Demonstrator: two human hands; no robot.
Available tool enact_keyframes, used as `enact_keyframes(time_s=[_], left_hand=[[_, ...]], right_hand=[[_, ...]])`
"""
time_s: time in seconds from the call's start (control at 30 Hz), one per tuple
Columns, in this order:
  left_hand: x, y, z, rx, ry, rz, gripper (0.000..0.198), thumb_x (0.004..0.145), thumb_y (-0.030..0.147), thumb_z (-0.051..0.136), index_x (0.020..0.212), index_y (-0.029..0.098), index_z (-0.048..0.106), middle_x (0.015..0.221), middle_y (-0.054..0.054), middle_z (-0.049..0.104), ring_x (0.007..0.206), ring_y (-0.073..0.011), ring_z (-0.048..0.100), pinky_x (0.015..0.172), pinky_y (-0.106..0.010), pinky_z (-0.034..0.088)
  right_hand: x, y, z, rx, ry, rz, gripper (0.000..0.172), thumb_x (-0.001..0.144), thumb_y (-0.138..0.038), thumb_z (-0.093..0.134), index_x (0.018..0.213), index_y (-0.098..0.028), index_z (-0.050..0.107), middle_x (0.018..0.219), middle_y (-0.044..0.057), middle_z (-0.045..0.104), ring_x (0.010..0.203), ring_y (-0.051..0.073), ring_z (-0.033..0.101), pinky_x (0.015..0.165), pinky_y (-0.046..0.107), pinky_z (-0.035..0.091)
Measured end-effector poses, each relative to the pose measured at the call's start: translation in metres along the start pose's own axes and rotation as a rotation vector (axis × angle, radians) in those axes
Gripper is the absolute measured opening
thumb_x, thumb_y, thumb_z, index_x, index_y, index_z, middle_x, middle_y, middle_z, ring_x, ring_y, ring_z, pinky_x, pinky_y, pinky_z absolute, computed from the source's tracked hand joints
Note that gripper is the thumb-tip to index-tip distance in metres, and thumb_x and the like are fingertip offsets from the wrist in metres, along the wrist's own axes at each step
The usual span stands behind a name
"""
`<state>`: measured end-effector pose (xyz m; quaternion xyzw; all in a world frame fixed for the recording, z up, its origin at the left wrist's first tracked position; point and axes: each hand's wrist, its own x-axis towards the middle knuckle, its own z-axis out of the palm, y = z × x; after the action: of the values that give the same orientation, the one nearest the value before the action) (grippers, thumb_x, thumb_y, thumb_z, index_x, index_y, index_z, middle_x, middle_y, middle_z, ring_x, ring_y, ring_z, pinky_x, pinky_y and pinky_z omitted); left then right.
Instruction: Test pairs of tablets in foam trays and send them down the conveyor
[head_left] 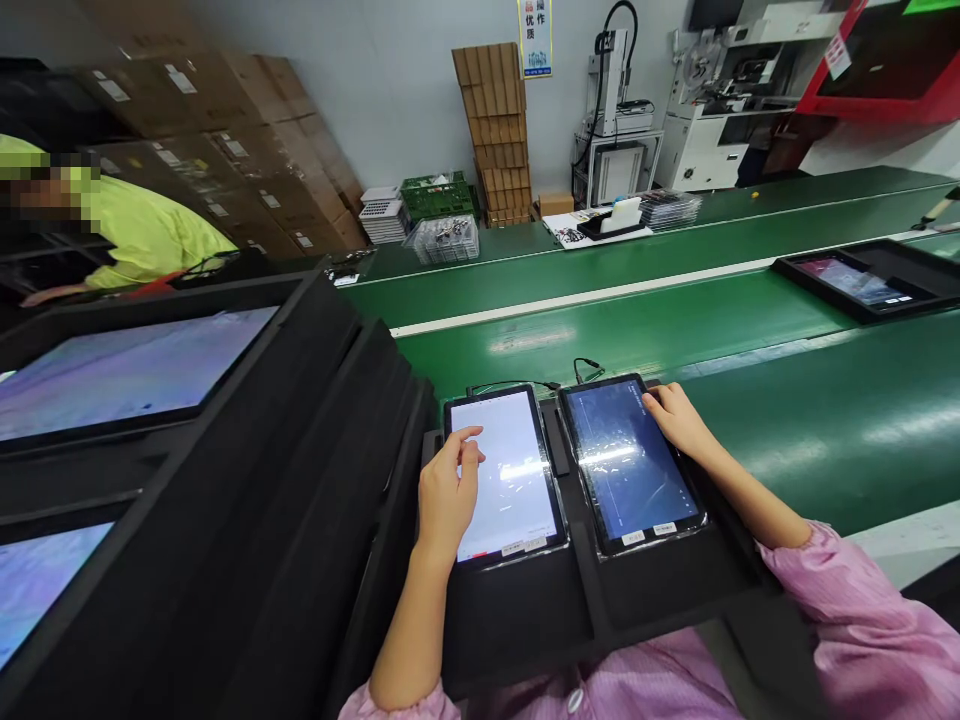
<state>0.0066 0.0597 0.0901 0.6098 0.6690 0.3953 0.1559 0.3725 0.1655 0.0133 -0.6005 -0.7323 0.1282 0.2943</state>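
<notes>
Two tablets lie side by side in a black foam tray (525,610) in front of me. The left tablet (510,470) shows a white screen; the right tablet (626,460) shows a dark blue screen. My left hand (448,490) hovers over the white screen, index finger stretched out and touching it, the other fingers curled. My right hand (679,420) rests on the top right edge of the dark tablet, fingers curled over its rim. Thin cables (525,383) run from the tablets' far ends.
A green conveyor belt (675,310) runs behind the tray, carrying another tray with a tablet (855,280) at the right. Tall black foam trays with lit screens (127,375) stand at my left. A person in yellow (142,235) sits beyond them. Cardboard boxes (247,150) line the wall.
</notes>
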Motion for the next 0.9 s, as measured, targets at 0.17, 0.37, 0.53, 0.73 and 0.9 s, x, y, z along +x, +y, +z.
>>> enact_keyframes(time_s=[0.17,0.37,0.53,0.73,0.9], left_hand=[[0.001,-0.004,0.000,0.007,0.004,-0.020,0.043,0.093,0.046,0.036,0.109,0.020,0.067,0.074,-0.002,0.069,0.071,-0.0198,0.067,0.069,-0.031,0.048],[0.001,-0.005,-0.001,0.018,-0.027,-0.036,0.041,0.092,0.044,0.037,0.108,0.020,0.066,0.076,-0.004,0.071,0.077,-0.0222,0.070,0.072,-0.033,0.050],[0.001,-0.002,-0.002,0.020,-0.050,-0.046,0.042,0.091,0.046,0.037,0.107,0.021,0.067,0.077,-0.005,0.072,0.080,-0.0238,0.071,0.074,-0.034,0.051],[0.001,-0.003,-0.001,0.028,-0.062,-0.056,0.043,0.090,0.047,0.037,0.107,0.021,0.067,0.084,-0.006,0.074,0.086,-0.0248,0.072,0.077,-0.035,0.051],[0.003,-0.006,-0.001,0.041,-0.055,-0.066,0.045,0.089,0.049,0.036,0.108,0.021,0.066,0.087,-0.007,0.074,0.087,-0.0261,0.072,0.076,-0.036,0.051]], right_hand=[[-0.007,-0.011,-0.003,0.010,-0.038,0.013,0.047,0.098,-0.049,0.039,0.117,-0.017,0.066,0.096,0.011,0.065,0.097,0.026,0.065,0.090,0.044,0.053],[-0.032,-0.019,-0.016,0.039,-0.083,-0.013,0.052,0.095,-0.044,0.046,0.135,-0.013,0.055,0.106,0.014,0.065,0.096,0.028,0.065,0.090,0.046,0.053],[-0.046,-0.027,-0.025,0.069,-0.035,-0.074,0.047,0.097,-0.040,0.043,0.137,-0.018,0.052,0.113,0.014,0.060,0.096,0.026,0.064,0.090,0.045,0.053],[-0.037,-0.053,-0.022,-0.183,0.009,-0.294,0.041,0.099,-0.044,0.041,0.132,-0.029,0.060,0.126,0.015,0.054,0.118,0.032,0.050,0.096,0.051,0.044],[-0.007,-0.060,-0.007,-0.376,0.103,-0.179,0.039,0.098,-0.042,0.043,0.128,-0.030,0.065,0.132,0.016,0.050,0.119,0.034,0.043,0.093,0.052,0.039]])
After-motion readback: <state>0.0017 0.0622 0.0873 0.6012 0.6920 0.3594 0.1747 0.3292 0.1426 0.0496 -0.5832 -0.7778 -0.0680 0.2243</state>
